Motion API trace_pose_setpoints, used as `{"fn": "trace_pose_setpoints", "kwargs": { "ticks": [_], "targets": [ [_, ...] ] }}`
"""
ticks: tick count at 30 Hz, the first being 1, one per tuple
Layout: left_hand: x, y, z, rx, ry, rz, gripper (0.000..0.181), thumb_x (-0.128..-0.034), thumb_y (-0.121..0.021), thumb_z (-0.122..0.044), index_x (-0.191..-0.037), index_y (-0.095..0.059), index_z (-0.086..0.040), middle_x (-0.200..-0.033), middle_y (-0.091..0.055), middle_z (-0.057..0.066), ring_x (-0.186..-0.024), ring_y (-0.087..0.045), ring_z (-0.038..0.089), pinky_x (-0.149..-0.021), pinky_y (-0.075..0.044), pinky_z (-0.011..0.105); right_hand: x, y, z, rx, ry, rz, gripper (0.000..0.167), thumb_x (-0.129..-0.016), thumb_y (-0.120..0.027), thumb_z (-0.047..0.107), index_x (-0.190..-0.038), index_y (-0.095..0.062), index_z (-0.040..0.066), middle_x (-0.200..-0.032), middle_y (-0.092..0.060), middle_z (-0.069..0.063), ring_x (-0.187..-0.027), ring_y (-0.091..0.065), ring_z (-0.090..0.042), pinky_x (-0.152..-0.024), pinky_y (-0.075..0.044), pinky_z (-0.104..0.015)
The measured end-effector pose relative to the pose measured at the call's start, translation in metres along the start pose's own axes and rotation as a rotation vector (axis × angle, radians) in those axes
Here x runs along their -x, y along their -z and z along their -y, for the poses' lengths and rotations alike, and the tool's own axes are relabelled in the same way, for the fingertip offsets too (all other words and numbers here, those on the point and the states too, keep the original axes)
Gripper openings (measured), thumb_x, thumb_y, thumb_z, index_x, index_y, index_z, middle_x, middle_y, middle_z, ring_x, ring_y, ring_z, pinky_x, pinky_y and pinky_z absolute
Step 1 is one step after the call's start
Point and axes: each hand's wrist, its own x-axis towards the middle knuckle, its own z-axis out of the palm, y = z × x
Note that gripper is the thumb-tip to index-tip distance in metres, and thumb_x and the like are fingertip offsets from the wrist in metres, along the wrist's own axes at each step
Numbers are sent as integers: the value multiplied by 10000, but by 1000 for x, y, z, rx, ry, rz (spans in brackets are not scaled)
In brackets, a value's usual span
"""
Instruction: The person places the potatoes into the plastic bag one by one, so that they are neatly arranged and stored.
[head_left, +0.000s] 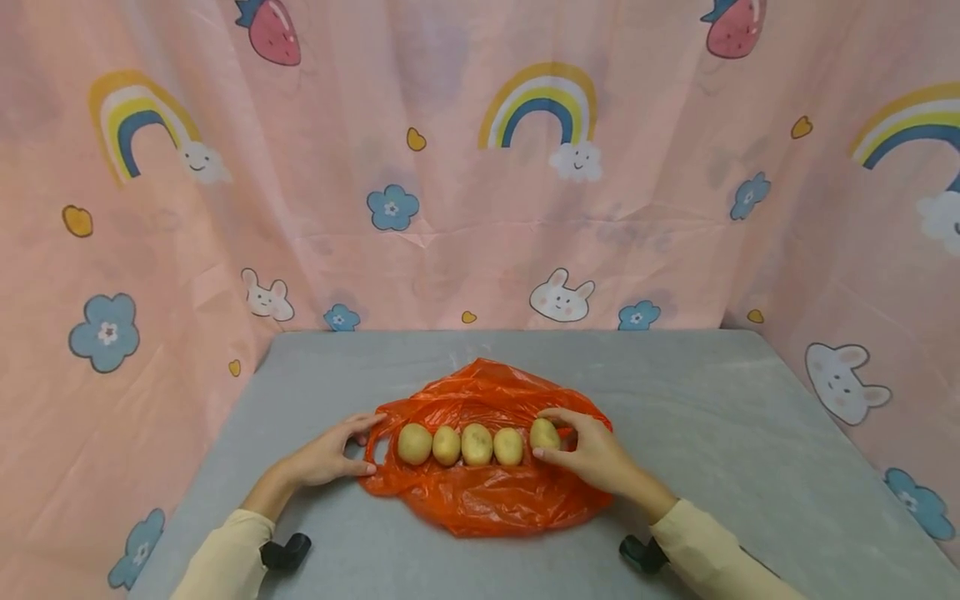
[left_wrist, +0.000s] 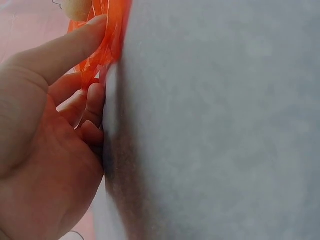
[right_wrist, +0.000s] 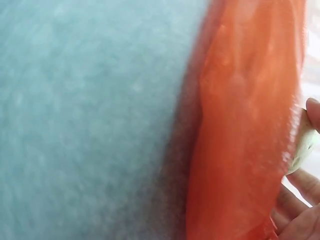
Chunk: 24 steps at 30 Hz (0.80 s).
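Several yellowish potatoes lie in a row on a crumpled orange plastic bag, spread on the table. The potato at the right end is between the thumb and fingers of my right hand, which pinches it from the right side. In the right wrist view the bag hides part of that potato. At the bag's left end, my left hand touches the handle loops with thumb and fingers spread apart. The left wrist view shows its thumb against the orange plastic, with the other fingers bent behind.
The grey table extends around the bag on all sides. A pink curtain with rainbows, flowers and rabbits stands behind and along both sides. Dark wrist-worn devices show below both forearms, near the tabletop.
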Motion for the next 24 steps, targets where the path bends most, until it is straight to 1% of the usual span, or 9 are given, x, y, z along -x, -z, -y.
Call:
{"fn": "trace_pose_setpoints", "kwargs": {
  "ticks": [6,12,14,18,20,21,24],
  "targets": [
    [-1,3,2,-7,6,14,793,-897,-769,-316,-1533,-405,-13,-1497,-430,216,-1080,-466,181,-962,-397,315,-3,-6,0,30,-2,7,562,-840,-826,363,-1315,-641,125,-1151,-679,-39,-807,-551,-142,-654,-461,-237],
    [0,2,1,-4,10,16,797,-890,-776,-315,-1531,-409,-14,-1484,-439,201,-1078,-463,187,-956,-392,307,-5,-9,2,66,-17,28,562,-843,-824,350,-1326,-640,129,-1074,-672,-13,-734,-521,-138,-609,-420,-246],
    [0,2,1,-3,19,16,797,-890,-776,-311,-1535,-407,-23,-1495,-432,207,-1082,-466,192,-967,-397,333,-5,-10,2,79,-25,31,562,-840,-826,350,-1324,-641,131,-1069,-669,-14,-738,-517,-139,-611,-408,-253],
    [2,1,0,7,31,24,803,-892,-774,-305,-1545,-394,-34,-1534,-388,254,-1098,-480,218,-1013,-393,456,-4,-12,2,112,-39,33,570,-826,-839,346,-1319,-643,136,-1131,-680,-29,-789,-523,-148,-651,-406,-273],
    [2,1,0,9,32,26,804,-894,-770,-309,-1548,-389,-38,-1540,-377,264,-1102,-484,221,-1021,-387,483,-5,-13,1,128,-38,26,570,-818,-846,343,-1312,-649,138,-1177,-688,-31,-822,-524,-147,-679,-408,-277],
    [2,1,0,9,27,24,805,-894,-770,-307,-1547,-387,-33,-1541,-376,267,-1103,-484,223,-1022,-389,482,-5,-13,1,133,-38,22,568,-814,-850,338,-1308,-651,139,-1183,-689,-33,-823,-521,-147,-682,-406,-279],
    [2,1,1,-3,17,11,802,-892,-771,-319,-1540,-399,-30,-1531,-397,241,-1094,-481,199,-1004,-401,402,-5,-14,2,135,-34,18,564,-812,-852,330,-1303,-654,134,-1176,-688,-38,-807,-518,-154,-675,-404,-290]
  ]
}}
